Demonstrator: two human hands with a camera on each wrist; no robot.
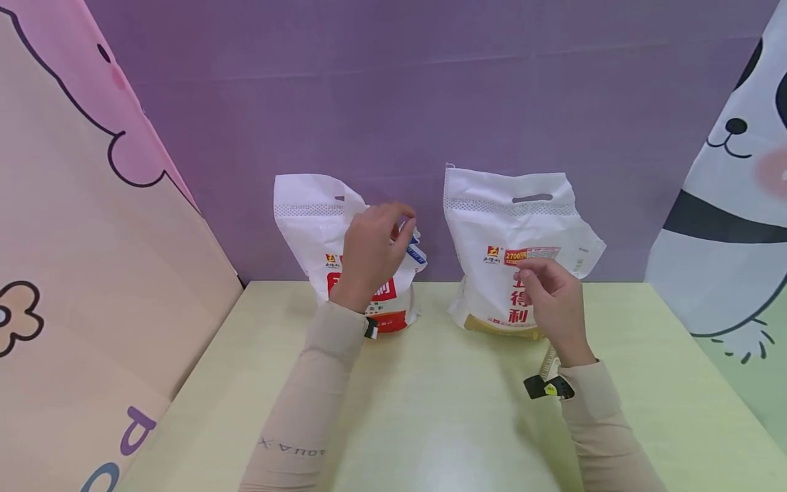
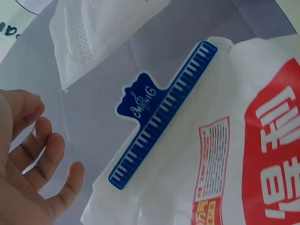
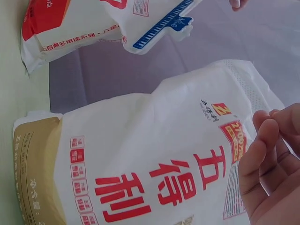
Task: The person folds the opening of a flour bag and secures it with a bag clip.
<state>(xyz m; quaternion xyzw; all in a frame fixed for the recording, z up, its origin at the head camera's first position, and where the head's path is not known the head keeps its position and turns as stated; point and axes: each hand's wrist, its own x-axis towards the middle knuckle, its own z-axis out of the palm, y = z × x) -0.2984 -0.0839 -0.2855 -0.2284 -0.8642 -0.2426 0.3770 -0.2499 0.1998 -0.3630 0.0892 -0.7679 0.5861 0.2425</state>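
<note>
Blue clip [image 2: 161, 115] is sitting across the upper right corner of the left white bag [image 1: 307, 225], its keyboard-patterned bar following the edge of the plastic. Seen from the head, the bar's long axis is slanting down toward the right, and its lettered tab is pointing up and outward, into the gap between the two bags. The left hand [image 1: 371, 253] is hovering nearest, in front of that bag's upper part, with the clip lying just beyond its thumb, to the right and slightly below the fingertips. In the left wrist view the hand is hanging on the tab side, apart from the clip; its fingers are bending loosely, with space between thumb and fingertips, and are holding nothing.

Further right, the right hand [image 1: 553, 301] is hovering before the right white bag [image 1: 473, 273], well apart from the clip. Its thumb and forefinger tips are coming close together with nothing visible between them; whether they are touching the bag, one cannot tell. Below its wrist a pale marked strip [image 1: 549, 362] is showing, partly hidden. Both bags are standing upright on the pale table [image 1: 430, 389], before a purple backdrop [image 1: 399, 102], with a printed panda [image 1: 732, 178] filling the right side.
</note>
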